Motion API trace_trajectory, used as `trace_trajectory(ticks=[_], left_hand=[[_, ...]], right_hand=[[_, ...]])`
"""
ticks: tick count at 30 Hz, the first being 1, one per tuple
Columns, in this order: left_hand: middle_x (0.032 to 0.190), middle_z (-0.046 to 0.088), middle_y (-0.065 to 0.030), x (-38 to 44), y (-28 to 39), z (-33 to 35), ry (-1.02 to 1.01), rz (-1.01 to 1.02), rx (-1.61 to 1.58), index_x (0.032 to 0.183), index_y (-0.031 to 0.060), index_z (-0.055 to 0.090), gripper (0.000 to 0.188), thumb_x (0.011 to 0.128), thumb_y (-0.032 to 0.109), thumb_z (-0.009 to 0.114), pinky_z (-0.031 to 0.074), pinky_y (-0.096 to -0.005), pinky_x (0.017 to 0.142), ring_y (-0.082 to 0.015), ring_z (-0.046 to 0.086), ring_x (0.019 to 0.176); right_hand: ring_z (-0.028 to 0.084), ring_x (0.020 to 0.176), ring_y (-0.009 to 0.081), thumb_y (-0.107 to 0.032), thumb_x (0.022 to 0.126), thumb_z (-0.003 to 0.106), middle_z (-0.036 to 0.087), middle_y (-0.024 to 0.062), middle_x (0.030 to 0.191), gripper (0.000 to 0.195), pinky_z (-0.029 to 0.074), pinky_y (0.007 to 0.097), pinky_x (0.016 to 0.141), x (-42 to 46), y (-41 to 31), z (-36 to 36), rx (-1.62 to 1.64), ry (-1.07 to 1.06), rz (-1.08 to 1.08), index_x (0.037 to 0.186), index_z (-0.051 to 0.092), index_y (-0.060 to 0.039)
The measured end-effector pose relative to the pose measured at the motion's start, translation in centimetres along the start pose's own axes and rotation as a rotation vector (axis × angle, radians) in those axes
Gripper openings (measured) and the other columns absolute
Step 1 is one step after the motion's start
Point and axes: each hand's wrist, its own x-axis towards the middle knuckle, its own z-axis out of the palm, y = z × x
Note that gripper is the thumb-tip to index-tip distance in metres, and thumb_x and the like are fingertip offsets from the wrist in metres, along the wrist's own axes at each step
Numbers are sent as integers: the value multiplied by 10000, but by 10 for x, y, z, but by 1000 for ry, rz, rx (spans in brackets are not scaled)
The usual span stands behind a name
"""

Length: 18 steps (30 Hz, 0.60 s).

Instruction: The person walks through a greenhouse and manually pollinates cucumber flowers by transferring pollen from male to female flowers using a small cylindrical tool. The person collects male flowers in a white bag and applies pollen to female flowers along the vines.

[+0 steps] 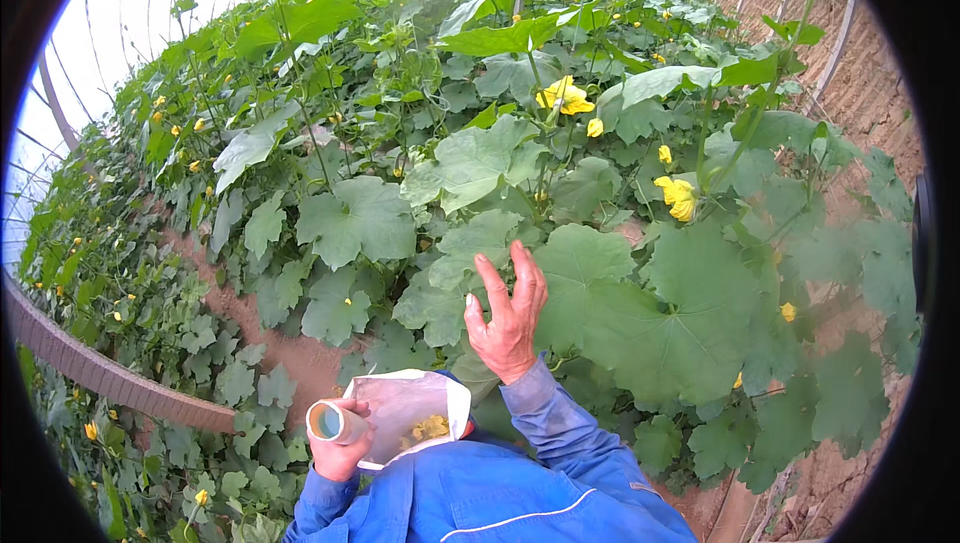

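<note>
My left hand (339,447) is closed around a short pale tube-shaped container (335,423) with bluish content inside, at the bag's left edge. A white bag (397,404) hangs open at my waist, with yellow flowers (429,428) lying in its bottom. My right hand (510,310) is raised above the bag, fingers spread and nothing held, over or against large green leaves (480,243); contact cannot be told. Beyond it, a large yellow blossom (566,96) and a closed yellow bud (595,127) stand among the vines. Another yellow blossom (679,198) hangs farther right.
Dense climbing vines fill the greenhouse ahead and at both sides. A curved brown beam (120,374) crosses the lower left. An earthen wall (870,85) with slanted poles (832,47) rises at the right. Bare soil (289,355) shows between the rows.
</note>
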Motion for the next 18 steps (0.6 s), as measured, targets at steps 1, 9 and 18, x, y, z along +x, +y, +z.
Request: trace_trajectory(ticks=[1, 9, 18], left_hand=[[1167, 730, -158, 3, -2, 3, 19, 12, 5, 1241, -14, 609, 539, 745, -123, 790, 641, -430, 909, -257, 742, 1066], [1174, 714, -157, 27, -10, 20, 120, -18, 2, 1257, -2, 591, 565, 746, -170, 765, 657, -420, 894, -254, 723, 1097], [1179, 712, -146, 52, -14, 6, 233, -42, -2, 1229, 23, 600, 560, 728, -162, 766, 669, -404, 855, -239, 723, 1070]], right_hand=[[507, 1384, 417, -93, 828, 788, 486, 191, 1584, 621, 409, 541, 1158, 0, 4, 9, -46, -5, 24, 1434, 652, -92], [488, 1428, 429, -86, 841, 759, 466, 229, 1603, 675, 416, 509, 1184, -43, 22, 66, 322, -415, 1, 1489, 577, -36], [615, 1325, 393, -39, 886, 724, 589, 209, 1482, 604, 508, 449, 1106, -20, 24, 125, 330, -477, 7, 1472, 579, -34]])
